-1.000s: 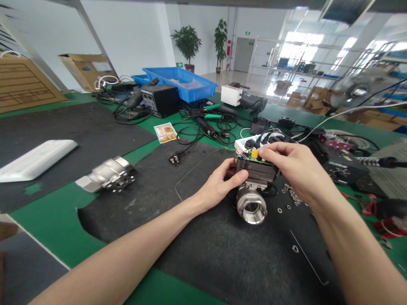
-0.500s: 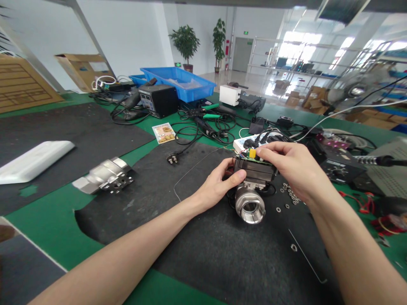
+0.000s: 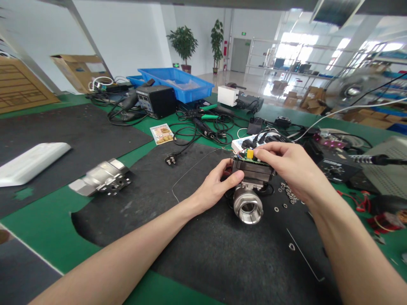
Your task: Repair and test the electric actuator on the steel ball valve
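Observation:
A motorized ball valve stands on the black mat, its steel valve body below and its black actuator housing on top. My left hand is closed around the left side of the housing, thumb across its front. On top of the open housing sits a green circuit board with a yellow component and thin wires. My right hand is pinched at the right part of the board, fingertips beside the yellow component. What lies between those fingers is hidden.
Metal nuts and an L-shaped hex key lie to the right. Another steel valve lies at left, near a white block. Behind are a power strip, cables, a black box and a blue bin.
The whole view has shifted slightly, so things appear a little further left. Both hands keep their places on the actuator and board.

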`<state>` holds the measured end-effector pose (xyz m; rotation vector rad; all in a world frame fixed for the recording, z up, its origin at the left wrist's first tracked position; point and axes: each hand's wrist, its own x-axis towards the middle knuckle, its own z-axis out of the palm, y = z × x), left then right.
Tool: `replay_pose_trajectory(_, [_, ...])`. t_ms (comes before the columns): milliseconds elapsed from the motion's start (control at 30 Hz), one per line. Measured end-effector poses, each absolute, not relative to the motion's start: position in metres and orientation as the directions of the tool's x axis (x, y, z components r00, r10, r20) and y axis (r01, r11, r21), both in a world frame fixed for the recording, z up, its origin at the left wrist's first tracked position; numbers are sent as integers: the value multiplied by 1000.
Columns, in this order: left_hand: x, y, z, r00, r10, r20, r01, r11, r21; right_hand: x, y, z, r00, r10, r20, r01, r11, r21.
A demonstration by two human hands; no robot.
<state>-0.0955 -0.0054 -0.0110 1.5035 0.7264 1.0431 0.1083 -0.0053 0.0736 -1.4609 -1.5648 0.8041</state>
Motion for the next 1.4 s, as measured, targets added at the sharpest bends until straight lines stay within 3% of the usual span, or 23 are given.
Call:
replay_pose_trajectory(1033, [-97, -3, -12, 418, 878, 234, -80, -221, 972, 109, -8, 79, -100, 988, 119, 293, 144, -945])
replay_pose_trajectory(1400, [-96, -4, -9, 404, 886, 228, -66, -221, 973, 110, -10, 81, -124, 981, 149, 323, 182, -929])
